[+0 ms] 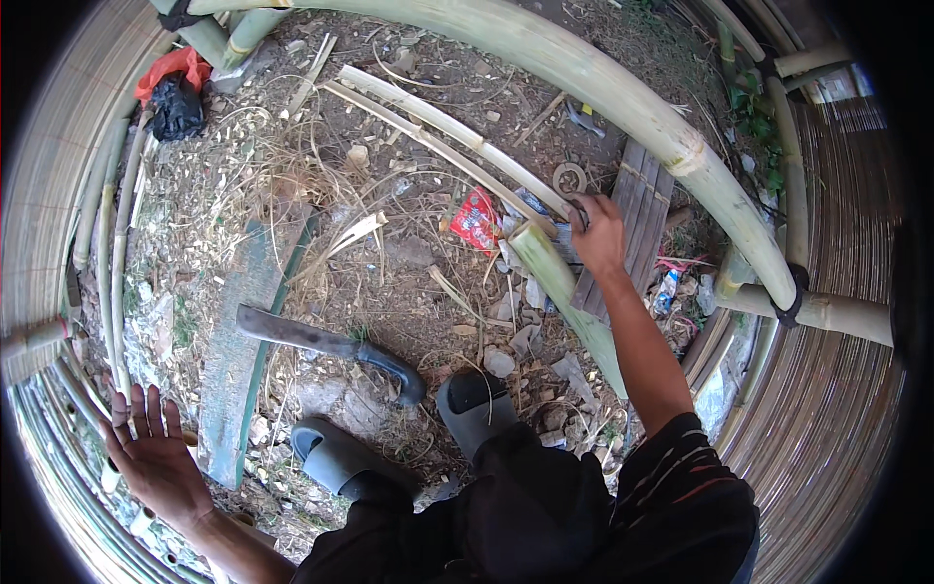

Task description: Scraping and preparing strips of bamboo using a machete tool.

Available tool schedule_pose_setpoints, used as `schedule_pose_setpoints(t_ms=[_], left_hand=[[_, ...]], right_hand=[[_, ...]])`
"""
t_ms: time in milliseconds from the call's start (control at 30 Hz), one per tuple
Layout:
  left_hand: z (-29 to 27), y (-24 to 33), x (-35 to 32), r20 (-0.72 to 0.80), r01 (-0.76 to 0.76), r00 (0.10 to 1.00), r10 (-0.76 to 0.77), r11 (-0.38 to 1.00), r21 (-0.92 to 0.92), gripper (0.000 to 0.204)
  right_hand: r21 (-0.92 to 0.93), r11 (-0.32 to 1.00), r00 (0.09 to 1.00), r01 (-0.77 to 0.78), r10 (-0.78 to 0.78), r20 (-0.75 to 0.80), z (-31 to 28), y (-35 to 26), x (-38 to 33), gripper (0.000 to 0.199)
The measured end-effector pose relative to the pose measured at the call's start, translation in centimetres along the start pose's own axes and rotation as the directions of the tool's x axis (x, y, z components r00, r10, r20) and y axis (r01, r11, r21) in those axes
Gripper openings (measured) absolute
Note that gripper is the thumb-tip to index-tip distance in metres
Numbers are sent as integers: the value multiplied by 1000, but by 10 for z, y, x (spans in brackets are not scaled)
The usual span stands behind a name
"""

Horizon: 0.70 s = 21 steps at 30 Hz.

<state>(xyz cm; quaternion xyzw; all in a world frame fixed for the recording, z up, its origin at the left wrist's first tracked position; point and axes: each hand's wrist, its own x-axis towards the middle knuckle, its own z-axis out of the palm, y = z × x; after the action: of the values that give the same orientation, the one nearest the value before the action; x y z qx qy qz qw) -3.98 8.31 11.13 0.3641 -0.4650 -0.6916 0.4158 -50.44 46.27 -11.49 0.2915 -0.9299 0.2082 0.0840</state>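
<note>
My right hand is closed on the near end of a pale split bamboo strip. That strip slants away to the far left, and a second pale strip lies beside it. Just left of my right forearm, a green bamboo pole rests with its cut end up toward the hand. My left hand is raised at the lower left, palm up with fingers spread, holding nothing. Between the two hands a machete with a black handle lies in front of my feet, its blade across a worn greenish board.
A thick bent bamboo pole arches across the far side. Brown slats, a tape roll and a red wrapper lie near my right hand. Shavings litter the ground. Bamboo blinds flank the space; bags sit far left.
</note>
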Motion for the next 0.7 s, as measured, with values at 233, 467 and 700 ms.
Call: schedule_pose_setpoints(t_ms=[233, 467, 700], left_hand=[[-24, 12, -12, -85, -86, 992, 88, 996, 24, 47], [-16, 1, -14, -175, -142, 968, 180, 967, 209, 45], [49, -39, -18, 393, -503, 860, 326, 674, 542, 30]], right_hand=[[-206, 978, 951, -40, 101, 294, 41, 3, 56, 33], [27, 993, 763, -119, 74, 642, -6, -41, 71, 36], [604, 392, 582, -695, -187, 791, -70, -172, 36, 33]])
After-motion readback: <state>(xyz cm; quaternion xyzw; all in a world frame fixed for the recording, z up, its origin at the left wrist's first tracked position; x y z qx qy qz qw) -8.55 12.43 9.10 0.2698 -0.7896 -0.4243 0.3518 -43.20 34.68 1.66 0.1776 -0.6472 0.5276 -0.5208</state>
